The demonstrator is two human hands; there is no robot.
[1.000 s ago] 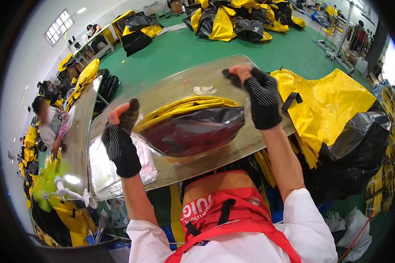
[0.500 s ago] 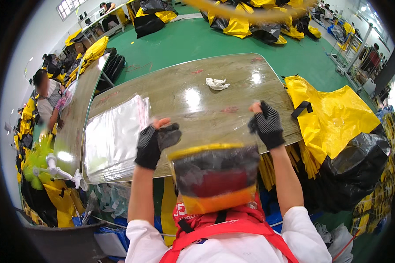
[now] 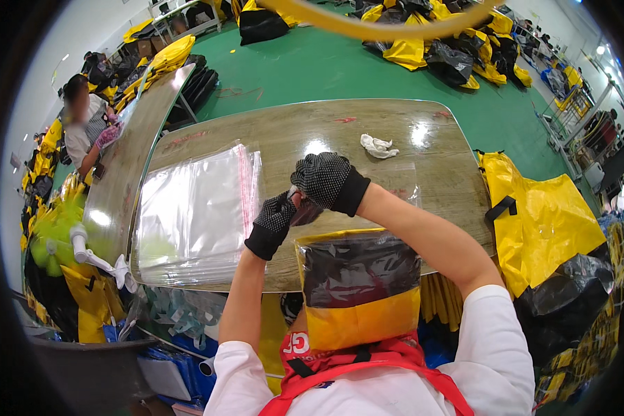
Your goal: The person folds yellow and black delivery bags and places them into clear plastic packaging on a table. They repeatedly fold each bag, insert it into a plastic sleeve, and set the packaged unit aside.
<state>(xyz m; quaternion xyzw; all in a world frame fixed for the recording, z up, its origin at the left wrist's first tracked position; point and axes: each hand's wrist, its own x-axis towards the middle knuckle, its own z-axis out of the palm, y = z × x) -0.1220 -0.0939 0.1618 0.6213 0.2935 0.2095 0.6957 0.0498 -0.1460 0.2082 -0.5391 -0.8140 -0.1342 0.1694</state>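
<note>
Close together, two black-gloved hands (image 3: 270, 220) (image 3: 324, 182), one bagged bundle (image 3: 362, 279)

Has a big, smooth green floor (image 3: 305, 69) going far back, with thin red squiggles (image 3: 239, 91) on one bit of it. Has a plain white wall (image 3: 111, 26) up on the left. Has a wide brown worktop (image 3: 284, 132) in the middle, with wood lines, round corners and a few red smudges. Has a long side worktop (image 3: 111, 197) just beside it on the left, with a bright green fan (image 3: 52, 239) near its bottom end. Shows a desk with white legs (image 3: 218, 24) at the back left, and a metal rack (image 3: 593, 111) far right. Gets light from small lamps (image 3: 600, 50) at the upper right, making shiny white spots (image 3: 317, 147) on both tops.
</note>
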